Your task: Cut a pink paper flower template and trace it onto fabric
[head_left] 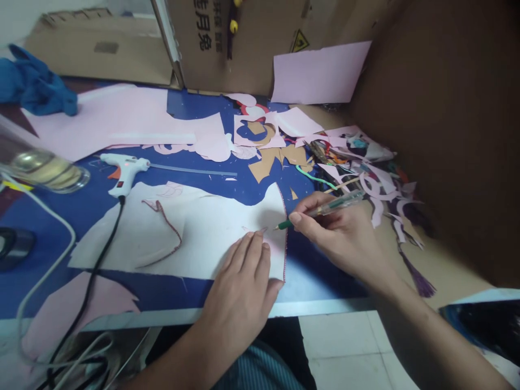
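Note:
A white sheet [207,216] with a dark red stitched or corded right edge lies on the blue table [182,292]. My left hand [244,276] rests flat on its lower right part, fingers stretched out. Between the thumb and fingers of my right hand [337,233] is a clear pen [325,208] with a green grip. Its tip points left, at or just above the sheet, near faint drawn lines [262,230] beside my left fingertips. A dark red cord [173,227] curves over the sheet's left part.
Behind the sheet lies a white glue gun [128,168], its black cable crossing the sheet's left side. Paper scraps [377,181] are heaped at the right. Cardboard [252,65] stands at the back. Blue cloth [36,81], a glass [52,170] and tape roll [14,246] are at the left.

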Demonstrator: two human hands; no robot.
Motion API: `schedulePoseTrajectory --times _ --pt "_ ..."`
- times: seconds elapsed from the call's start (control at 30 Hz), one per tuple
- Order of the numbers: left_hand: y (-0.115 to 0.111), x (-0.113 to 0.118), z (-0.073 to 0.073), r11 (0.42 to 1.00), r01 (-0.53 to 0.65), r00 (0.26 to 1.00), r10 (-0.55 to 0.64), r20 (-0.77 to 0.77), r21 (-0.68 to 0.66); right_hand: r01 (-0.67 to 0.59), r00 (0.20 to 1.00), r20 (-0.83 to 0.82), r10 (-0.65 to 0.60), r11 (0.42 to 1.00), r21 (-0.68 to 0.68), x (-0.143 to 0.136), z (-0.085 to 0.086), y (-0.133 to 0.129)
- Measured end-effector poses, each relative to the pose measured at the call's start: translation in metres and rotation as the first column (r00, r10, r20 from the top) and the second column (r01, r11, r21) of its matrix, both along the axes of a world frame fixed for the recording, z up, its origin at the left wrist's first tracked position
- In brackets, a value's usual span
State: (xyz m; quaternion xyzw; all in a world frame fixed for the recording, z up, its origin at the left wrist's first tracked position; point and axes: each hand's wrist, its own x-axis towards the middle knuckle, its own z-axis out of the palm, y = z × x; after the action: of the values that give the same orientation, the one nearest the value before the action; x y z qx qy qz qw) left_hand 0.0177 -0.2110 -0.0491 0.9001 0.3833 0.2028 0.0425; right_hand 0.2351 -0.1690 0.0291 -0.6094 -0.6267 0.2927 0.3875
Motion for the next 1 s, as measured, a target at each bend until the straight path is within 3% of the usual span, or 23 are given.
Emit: schedulePoseTrajectory --times 0.3,0.5,1.0 --pt "0.000 -0.001 -0.002 1.000 0.012 1.000 -0.012 0.019 0.015 0.008 0.986 -0.168 -0.006 1.000 0.008 -0.005 -0.027 -0.007" --pt "0.000 -0.001 -0.006 0.999 0.022 1.000 -0.023 0.011 0.026 -0.016 0.983 -0.181 0.012 1.000 -0.020 -0.009 -0.043 -0.005" --pt "-0.001 0.000 -0.005 1.000 0.005 1.000 -0.005 0.003 0.008 -0.027 0.990 -0.136 0.024 0.999 -0.024 -0.010 -0.043 -0.002"
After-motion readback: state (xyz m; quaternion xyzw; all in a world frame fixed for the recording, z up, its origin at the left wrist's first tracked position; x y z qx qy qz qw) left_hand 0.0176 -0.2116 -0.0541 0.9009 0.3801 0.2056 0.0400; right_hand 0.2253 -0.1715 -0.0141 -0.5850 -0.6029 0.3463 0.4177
